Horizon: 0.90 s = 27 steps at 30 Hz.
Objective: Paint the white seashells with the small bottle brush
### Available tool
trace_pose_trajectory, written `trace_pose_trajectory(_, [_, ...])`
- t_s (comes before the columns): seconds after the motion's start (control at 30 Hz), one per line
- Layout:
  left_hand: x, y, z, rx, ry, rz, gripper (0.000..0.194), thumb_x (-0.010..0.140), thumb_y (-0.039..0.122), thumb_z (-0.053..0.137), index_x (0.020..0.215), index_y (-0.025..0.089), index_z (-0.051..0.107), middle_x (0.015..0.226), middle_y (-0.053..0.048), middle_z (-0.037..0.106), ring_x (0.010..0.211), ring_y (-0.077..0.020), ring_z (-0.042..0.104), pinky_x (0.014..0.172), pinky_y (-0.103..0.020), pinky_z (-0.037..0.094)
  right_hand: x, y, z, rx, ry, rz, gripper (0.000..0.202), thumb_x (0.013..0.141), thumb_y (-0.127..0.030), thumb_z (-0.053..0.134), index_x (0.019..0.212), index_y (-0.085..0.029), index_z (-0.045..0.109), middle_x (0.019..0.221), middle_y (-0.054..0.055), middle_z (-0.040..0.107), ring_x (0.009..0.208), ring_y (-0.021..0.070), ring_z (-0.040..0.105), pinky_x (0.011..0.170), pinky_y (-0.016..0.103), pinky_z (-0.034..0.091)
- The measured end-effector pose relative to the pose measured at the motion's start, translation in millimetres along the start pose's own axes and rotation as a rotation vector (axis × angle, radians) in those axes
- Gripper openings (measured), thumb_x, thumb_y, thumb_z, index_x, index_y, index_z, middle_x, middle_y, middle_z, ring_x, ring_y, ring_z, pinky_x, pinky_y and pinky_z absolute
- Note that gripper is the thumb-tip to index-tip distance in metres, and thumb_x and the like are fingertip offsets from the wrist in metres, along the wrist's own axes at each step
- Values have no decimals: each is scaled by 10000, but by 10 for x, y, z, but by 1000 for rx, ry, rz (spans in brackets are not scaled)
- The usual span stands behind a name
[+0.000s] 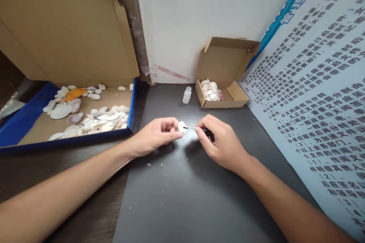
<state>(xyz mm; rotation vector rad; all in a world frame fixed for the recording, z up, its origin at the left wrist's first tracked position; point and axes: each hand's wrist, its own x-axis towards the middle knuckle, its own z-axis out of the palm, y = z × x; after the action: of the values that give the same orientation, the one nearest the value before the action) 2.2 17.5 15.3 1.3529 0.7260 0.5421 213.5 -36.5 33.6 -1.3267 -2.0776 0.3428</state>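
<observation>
Pinching a shell (181, 127) by its left edge with the left hand (159, 134), thumb and fingers closed on it, above the mat (176, 205). Gripping a thin tool (191, 128) snugly in the right hand (221, 142), tip against the shell's right side. Working nearer than a bottle (186, 95) and, right of that, a small box (225, 103); left, a large box (132, 108).

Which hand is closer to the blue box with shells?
Left. The left hand is just right of the blue box; the right hand is farther right.
</observation>
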Motion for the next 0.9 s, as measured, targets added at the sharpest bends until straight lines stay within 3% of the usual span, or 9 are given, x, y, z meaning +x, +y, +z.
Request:
trace_pose_trajectory(0.43, [-5, -15, -10, -41, 12, 3, 298, 813, 363, 727, 732, 173, 512, 567, 94, 315, 481, -42, 256, 456, -211, 180, 3, -20, 19, 24, 103, 16, 189, 896, -196, 540, 717, -199, 480, 688, -29, 495, 585, 99, 443, 566, 252, 357])
trace_pose_trajectory(0.9, [-13, -9, -10, 11, 27, -21, 319, 790, 379, 741, 717, 178, 505, 552, 95, 305, 475, -48, 264, 463, -215, 181, -6, -24, 34, 81, 61, -9, 159, 901, -185, 555, 747, -201, 518, 703, -10, 549, 614, 116, 481, 565, 256, 377])
